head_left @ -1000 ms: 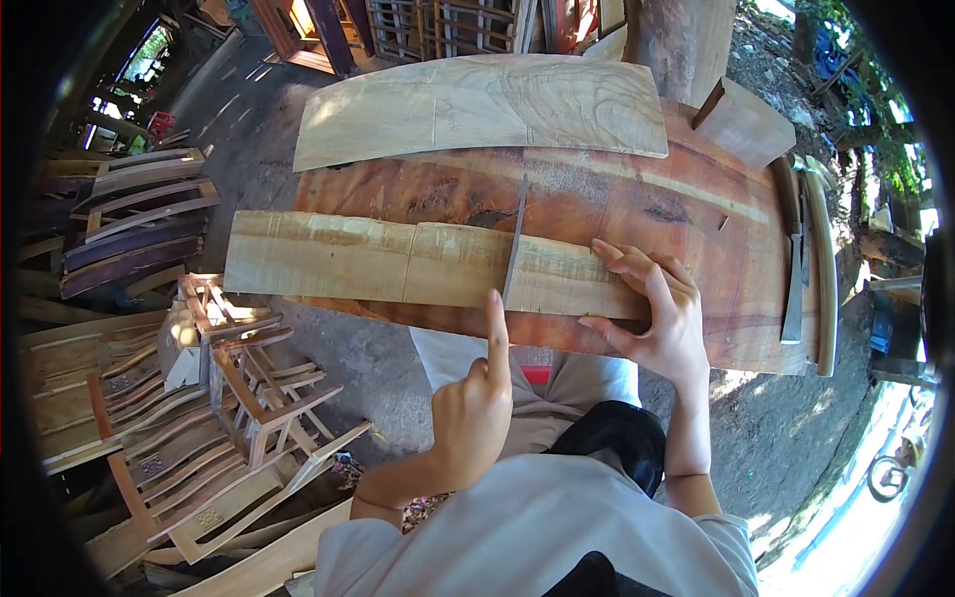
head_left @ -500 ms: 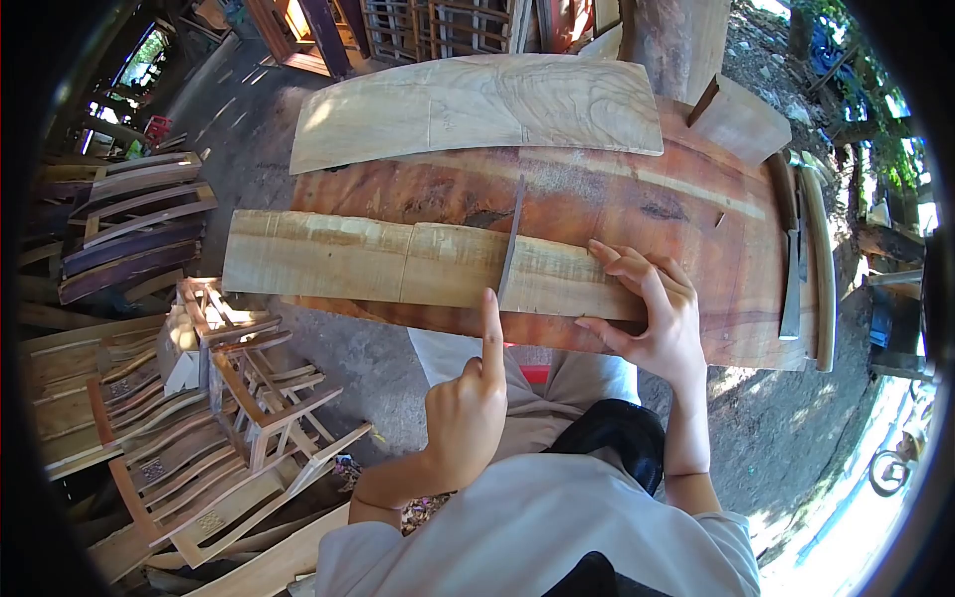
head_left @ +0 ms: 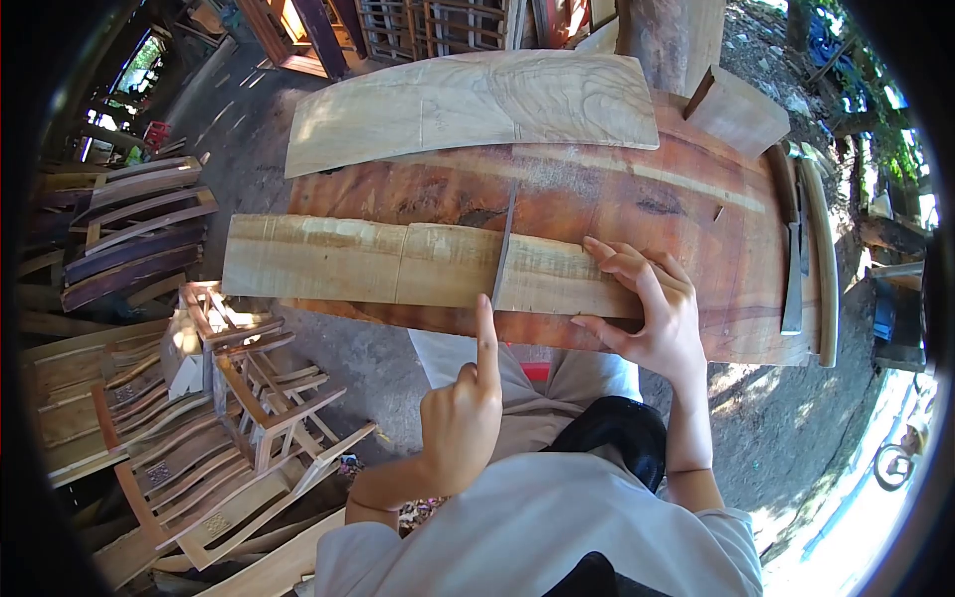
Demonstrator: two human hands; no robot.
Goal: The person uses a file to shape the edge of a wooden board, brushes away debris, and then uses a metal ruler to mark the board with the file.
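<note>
A long, narrow wooden board lies across the reddish wooden tabletop in front of me, with thin lines running across its face. A thin dark strip crosses the board; its kind I cannot make out. My left hand points upward with its index finger stretched out, the tip at the strip's lower end by the board's near edge. Its other fingers are curled, and nothing shows in them. My right hand grips the board's right end, thumb on the near edge and fingers at the far edge.
A wider curved board lies at the tabletop's far side. A small wooden block stands at the far right corner. Along the right edge lies a long-bladed tool. Wooden chair frames and stacked slats fill the left.
The left hand and the dark strip's lower end have shifted very slightly left. The right hand keeps its grip on the board. The whole view has moved a little.
</note>
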